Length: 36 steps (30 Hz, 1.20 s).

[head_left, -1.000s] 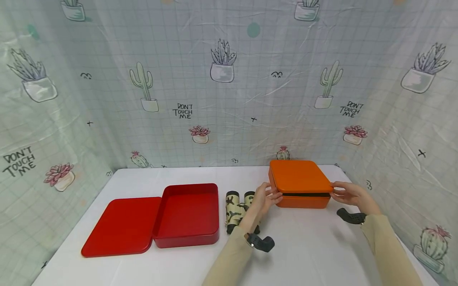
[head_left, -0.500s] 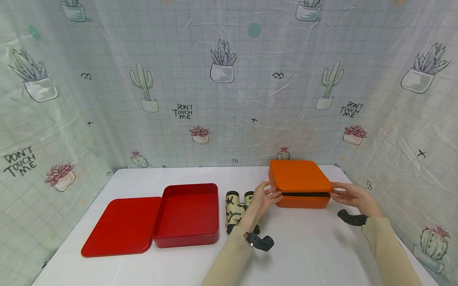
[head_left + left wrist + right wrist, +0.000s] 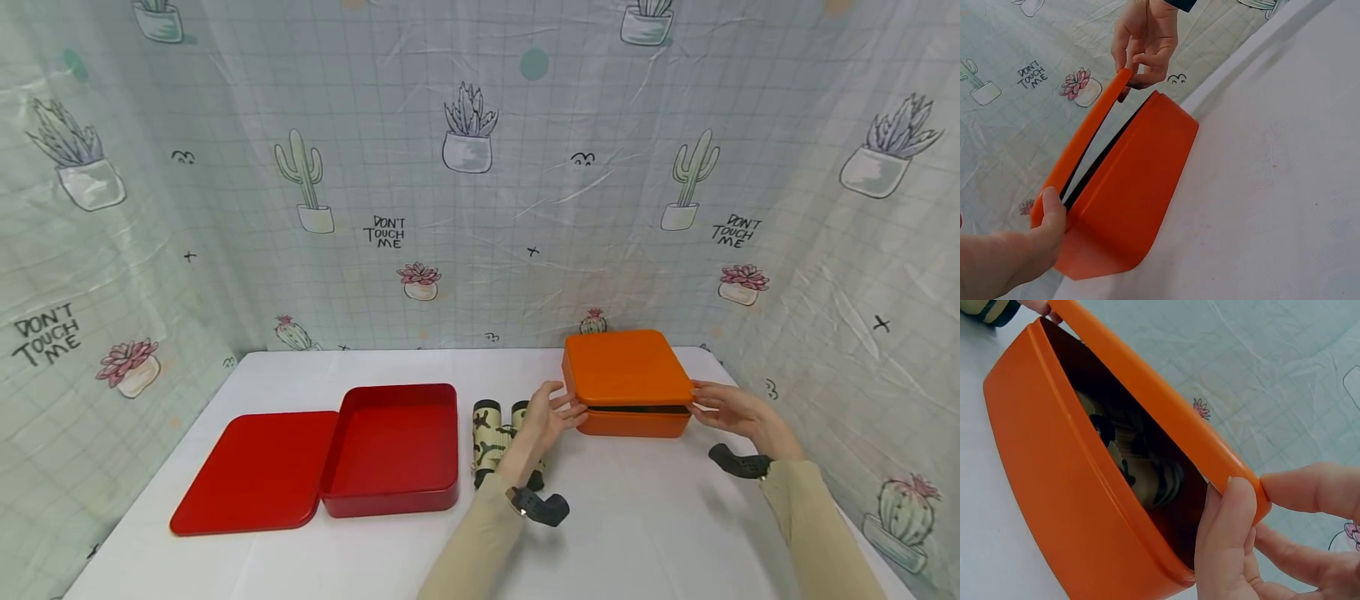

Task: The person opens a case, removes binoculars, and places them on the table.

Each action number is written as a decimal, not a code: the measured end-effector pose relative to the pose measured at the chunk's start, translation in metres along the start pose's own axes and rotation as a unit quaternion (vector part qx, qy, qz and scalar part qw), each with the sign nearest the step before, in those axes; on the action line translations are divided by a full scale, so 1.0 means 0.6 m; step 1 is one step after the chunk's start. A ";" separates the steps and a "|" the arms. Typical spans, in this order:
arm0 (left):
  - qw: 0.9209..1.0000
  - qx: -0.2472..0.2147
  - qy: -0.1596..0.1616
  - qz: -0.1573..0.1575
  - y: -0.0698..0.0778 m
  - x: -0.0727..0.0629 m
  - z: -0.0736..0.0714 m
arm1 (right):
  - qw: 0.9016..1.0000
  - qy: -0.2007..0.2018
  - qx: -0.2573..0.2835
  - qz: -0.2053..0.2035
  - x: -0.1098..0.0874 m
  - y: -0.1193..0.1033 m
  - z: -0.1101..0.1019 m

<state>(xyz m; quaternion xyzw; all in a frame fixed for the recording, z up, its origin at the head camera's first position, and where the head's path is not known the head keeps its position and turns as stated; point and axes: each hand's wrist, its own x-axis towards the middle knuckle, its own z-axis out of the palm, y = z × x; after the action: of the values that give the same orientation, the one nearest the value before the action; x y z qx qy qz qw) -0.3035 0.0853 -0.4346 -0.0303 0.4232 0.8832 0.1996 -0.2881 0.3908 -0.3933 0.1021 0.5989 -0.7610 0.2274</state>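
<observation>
An orange box (image 3: pixel 637 424) sits at the back right of the table. Its orange lid (image 3: pixel 628 367) is raised along the front, leaving a dark gap. My left hand (image 3: pixel 547 419) pinches the lid's left front corner, its thumb showing on the rim in the left wrist view. At the right front corner, my right hand (image 3: pixel 738 414) grips the lid between thumb and fingers. Through the gap in the right wrist view, a camouflage-patterned object (image 3: pixel 1147 478) like binoculars lies inside the box. Another pair of camouflage binoculars (image 3: pixel 490 440) lies on the table, partly hidden behind my left forearm.
A red box (image 3: pixel 393 504) without its cover stands left of the binoculars. Its flat red lid (image 3: pixel 255 475) lies beside it on the left. The white table (image 3: pixel 637 517) is enclosed at the back and sides by a printed curtain (image 3: pixel 360 108).
The orange lid has risen a little at its back edge and shifted slightly left. Both hands keep their hold on its front corners and have moved very little.
</observation>
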 end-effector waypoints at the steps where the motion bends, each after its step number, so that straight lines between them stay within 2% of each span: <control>1: 1.000 0.005 -0.002 0.001 0.001 0.000 0.000 | 1.000 -0.001 0.001 -0.001 -0.001 0.000 0.001; 12: 1.000 0.008 -0.004 -0.003 0.005 -0.006 -0.007 | 1.000 -0.005 0.023 -0.006 -0.015 0.007 0.013; 18: 1.000 0.010 -0.009 0.002 0.007 -0.010 -0.012 | 0.999 -0.003 -0.018 -0.034 -0.025 0.013 0.021; 21: 1.000 0.014 -0.011 0.003 0.006 -0.010 -0.015 | 0.997 0.015 -0.059 -0.052 -0.030 0.016 0.025; 23: 1.000 0.013 -0.009 0.003 0.006 -0.011 -0.018 | 0.996 0.016 -0.066 -0.057 -0.030 0.018 0.029; 29: 1.000 0.004 -0.012 0.000 0.013 -0.014 -0.027 | 0.999 0.006 -0.030 -0.035 -0.015 0.016 0.040; 36: 1.000 0.014 -0.016 0.002 0.028 -0.023 -0.034 | 0.998 0.014 -0.053 -0.029 -0.003 0.018 0.047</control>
<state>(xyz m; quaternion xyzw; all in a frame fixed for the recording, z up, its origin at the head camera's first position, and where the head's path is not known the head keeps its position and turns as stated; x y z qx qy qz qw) -0.2995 0.0559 -0.4324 -0.0120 0.4323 0.8780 0.2051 -0.2783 0.3625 -0.3944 0.0827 0.6441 -0.7332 0.2016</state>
